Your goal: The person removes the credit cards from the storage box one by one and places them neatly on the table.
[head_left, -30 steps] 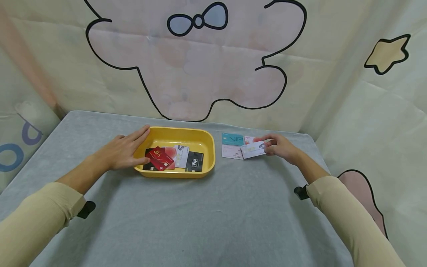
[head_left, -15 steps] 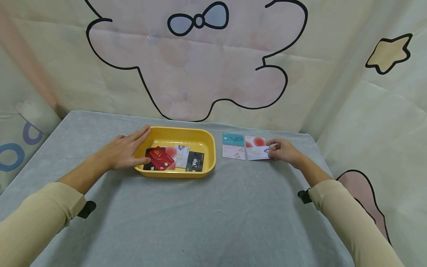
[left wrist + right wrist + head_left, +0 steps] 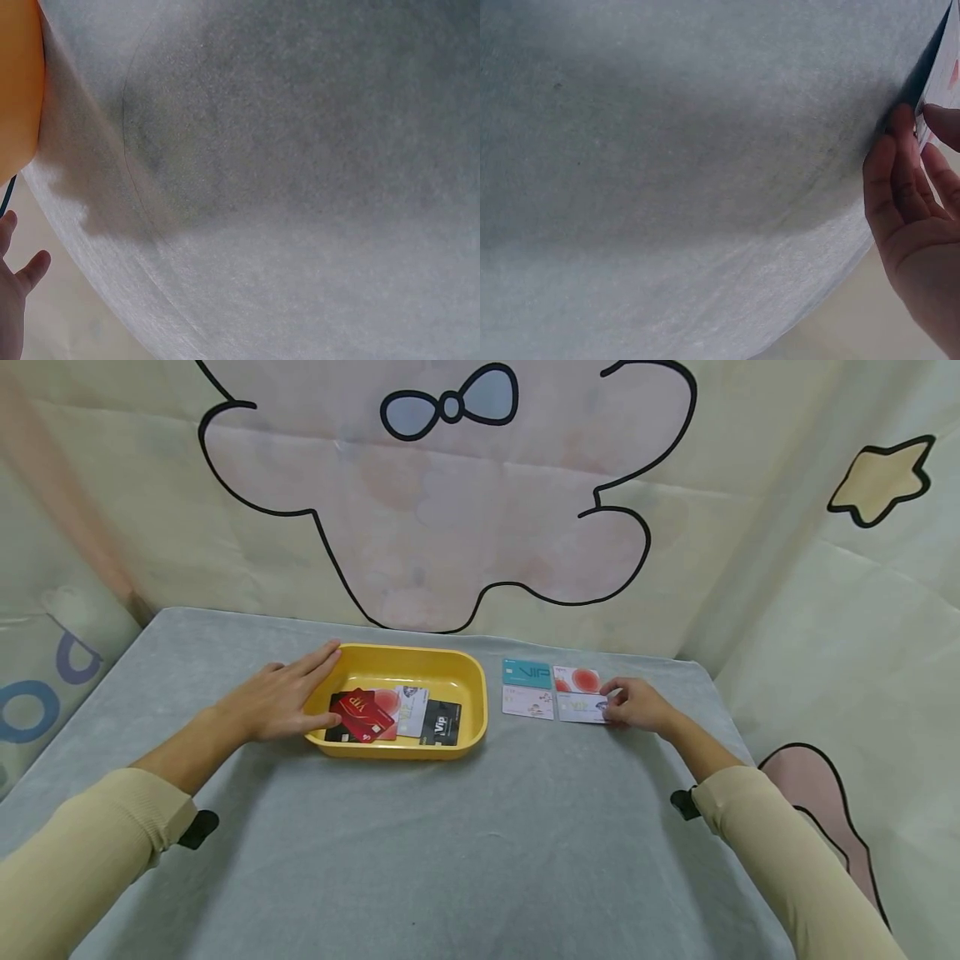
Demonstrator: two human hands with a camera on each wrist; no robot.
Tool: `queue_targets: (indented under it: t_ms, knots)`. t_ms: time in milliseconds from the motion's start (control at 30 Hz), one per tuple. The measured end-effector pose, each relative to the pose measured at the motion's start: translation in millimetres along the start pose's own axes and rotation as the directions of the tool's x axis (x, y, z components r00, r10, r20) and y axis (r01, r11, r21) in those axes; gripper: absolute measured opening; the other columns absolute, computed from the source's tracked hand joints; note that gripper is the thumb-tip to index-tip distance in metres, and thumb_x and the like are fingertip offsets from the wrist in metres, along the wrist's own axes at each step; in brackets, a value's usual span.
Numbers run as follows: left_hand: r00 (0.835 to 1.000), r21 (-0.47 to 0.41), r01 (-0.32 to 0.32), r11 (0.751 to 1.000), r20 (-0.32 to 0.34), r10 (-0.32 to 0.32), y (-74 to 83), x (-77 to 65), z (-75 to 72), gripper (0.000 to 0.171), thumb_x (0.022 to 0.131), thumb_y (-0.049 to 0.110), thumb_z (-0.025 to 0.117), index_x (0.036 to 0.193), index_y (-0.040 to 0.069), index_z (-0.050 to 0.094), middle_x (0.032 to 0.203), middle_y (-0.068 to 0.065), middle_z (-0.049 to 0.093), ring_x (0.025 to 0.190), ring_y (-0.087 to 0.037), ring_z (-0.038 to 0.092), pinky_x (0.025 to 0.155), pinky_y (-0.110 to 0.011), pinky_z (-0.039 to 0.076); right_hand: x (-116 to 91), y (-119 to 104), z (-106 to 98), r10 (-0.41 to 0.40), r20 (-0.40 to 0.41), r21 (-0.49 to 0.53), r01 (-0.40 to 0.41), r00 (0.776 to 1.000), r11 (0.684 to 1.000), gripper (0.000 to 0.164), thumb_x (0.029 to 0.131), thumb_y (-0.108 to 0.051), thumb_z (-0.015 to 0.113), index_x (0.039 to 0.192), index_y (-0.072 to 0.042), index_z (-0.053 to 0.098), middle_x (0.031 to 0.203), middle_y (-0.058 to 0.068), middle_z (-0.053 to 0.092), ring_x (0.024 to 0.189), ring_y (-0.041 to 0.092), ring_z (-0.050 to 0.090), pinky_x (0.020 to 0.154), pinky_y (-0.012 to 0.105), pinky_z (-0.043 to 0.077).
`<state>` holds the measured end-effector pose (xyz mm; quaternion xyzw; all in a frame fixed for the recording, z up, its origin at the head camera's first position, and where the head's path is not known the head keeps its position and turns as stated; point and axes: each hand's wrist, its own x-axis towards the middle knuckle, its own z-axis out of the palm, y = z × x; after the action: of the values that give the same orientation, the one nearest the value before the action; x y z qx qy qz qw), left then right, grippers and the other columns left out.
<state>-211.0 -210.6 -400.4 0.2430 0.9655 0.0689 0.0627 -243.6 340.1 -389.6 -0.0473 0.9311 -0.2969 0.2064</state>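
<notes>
My right hand [image 3: 637, 704] pinches a white VIP card [image 3: 580, 707] by its right edge. In the right wrist view, the thumb and fingertips meet at the card's tilted edge, its underside shadowed. Directly behind it lies a white card with red circles [image 3: 576, 679]; to the left are a teal VIP card [image 3: 527, 673] and a pale pink card [image 3: 527, 702], together making a two-by-two block. My left hand [image 3: 281, 702] rests on the left rim of a yellow tray [image 3: 397, 753], fingers extended. Its orange-looking side [image 3: 19, 90] shows in the left wrist view.
Inside the tray lie overlapping cards, among them a red VIP card [image 3: 363, 716], a white card [image 3: 412, 710] and a black Vip card [image 3: 441, 723]. A grey cloth [image 3: 465, 843] covers the table. Printed fabric curtain [image 3: 450, 527] hangs behind and at both sides.
My right hand has moved right and slightly toward me with the white VIP card, lowering it into line beside the pale pink card and uncovering the red-circle card. The left hand stays put.
</notes>
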Motion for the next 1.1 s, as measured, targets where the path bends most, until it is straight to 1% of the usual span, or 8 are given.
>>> queue_targets:
  t_ms: [167, 300, 433, 533, 633, 700, 833, 1100]
  knots:
    - [1.000, -0.004, 0.002, 1.000, 0.000, -0.002, 0.1, 0.3, 0.6, 0.099, 0.090, 0.063, 0.053, 0.160, 0.006, 0.012, 0.167, -0.013, 0.008, 0.143, -0.042, 0.031, 0.105, -0.071, 0.030, 1, -3, -3, -0.003, -0.022, -0.059, 0.002, 1.000, 0.998, 0.040, 0.096, -0.011, 0.061, 0.129, 0.008, 0.051, 0.102, 0.021, 0.061, 0.080, 0.024, 0.059, 0.069, 0.027, 0.052]
    - [1.000, -0.008, 0.002, 1.000, -0.003, -0.002, -0.3, -0.2, 0.6, 0.099, 0.090, 0.062, 0.054, 0.159, 0.005, 0.012, 0.167, -0.013, 0.008, 0.143, -0.042, 0.031, 0.105, -0.072, 0.029, 3, -16, -11, 0.000, -0.049, -0.077, -0.004, 0.999, 0.997, 0.040, 0.098, -0.013, 0.057, 0.131, 0.009, 0.049, 0.107, 0.025, 0.061, 0.082, 0.027, 0.062, 0.069, 0.028, 0.052]
    - [1.000, -0.010, 0.001, 1.000, -0.004, -0.001, -1.0, -0.6, 0.6, 0.099, 0.090, 0.062, 0.054, 0.159, 0.005, 0.012, 0.167, -0.014, 0.008, 0.143, -0.043, 0.031, 0.105, -0.072, 0.029, 6, -34, -16, -0.015, -0.051, -0.052, 0.013, 0.999, 0.999, 0.043, 0.099, -0.017, 0.057, 0.134, 0.007, 0.049, 0.115, 0.026, 0.058, 0.092, 0.034, 0.062, 0.080, 0.035, 0.056]
    - [1.000, -0.013, -0.001, 1.000, -0.003, 0.001, -1.5, -1.0, 1.1, 0.099, 0.090, 0.063, 0.053, 0.159, 0.005, 0.012, 0.167, -0.013, 0.007, 0.143, -0.043, 0.031, 0.105, -0.072, 0.029, 10, -48, -15, -0.036, -0.055, -0.046, 0.034, 0.998, 0.998, 0.045, 0.099, -0.020, 0.058, 0.136, 0.004, 0.050, 0.120, 0.025, 0.056, 0.101, 0.037, 0.059, 0.087, 0.041, 0.056]
    - [1.000, -0.014, -0.002, 1.000, -0.001, 0.002, -1.9, -0.7, 1.7, 0.100, 0.090, 0.064, 0.053, 0.160, 0.005, 0.011, 0.167, -0.013, 0.007, 0.143, -0.043, 0.031, 0.105, -0.072, 0.029, 14, -65, -12, -0.080, -0.064, -0.059, 0.076, 0.995, 0.995, 0.044, 0.098, -0.022, 0.059, 0.134, 0.002, 0.052, 0.122, 0.023, 0.058, 0.106, 0.037, 0.057, 0.089, 0.041, 0.055]
    - [1.000, -0.013, -0.003, 1.000, -0.002, 0.003, -2.2, -0.4, 2.0, 0.100, 0.090, 0.064, 0.053, 0.160, 0.005, 0.011, 0.167, -0.013, 0.007, 0.143, -0.043, 0.031, 0.105, -0.072, 0.029, 17, -76, -8, -0.115, -0.062, -0.057, 0.111, 0.991, 0.992, 0.043, 0.098, -0.022, 0.059, 0.134, 0.002, 0.053, 0.121, 0.022, 0.060, 0.106, 0.038, 0.059, 0.089, 0.041, 0.055]
    - [1.000, -0.009, -0.004, 1.000, -0.008, 0.004, -2.3, -0.4, 2.0, 0.100, 0.090, 0.063, 0.053, 0.159, 0.005, 0.012, 0.167, -0.014, 0.008, 0.142, -0.043, 0.032, 0.105, -0.071, 0.029, 22, -102, 2, -0.186, -0.045, -0.019, 0.185, 0.982, 0.983, 0.040, 0.097, -0.020, 0.060, 0.131, 0.000, 0.055, 0.118, 0.020, 0.063, 0.104, 0.039, 0.063, 0.089, 0.043, 0.055]
    - [1.000, -0.014, 0.000, 1.000, 0.001, 0.000, 0.0, 0.1, -0.4, 0.099, 0.090, 0.062, 0.054, 0.159, 0.004, 0.013, 0.167, -0.014, 0.008, 0.142, -0.044, 0.032, 0.105, -0.072, 0.028, 28, -151, 22, -0.273, -0.027, 0.015, 0.273, 0.962, 0.962, 0.038, 0.095, -0.024, 0.067, 0.129, -0.008, 0.058, 0.120, 0.011, 0.065, 0.107, 0.027, 0.063, 0.094, 0.040, 0.054]
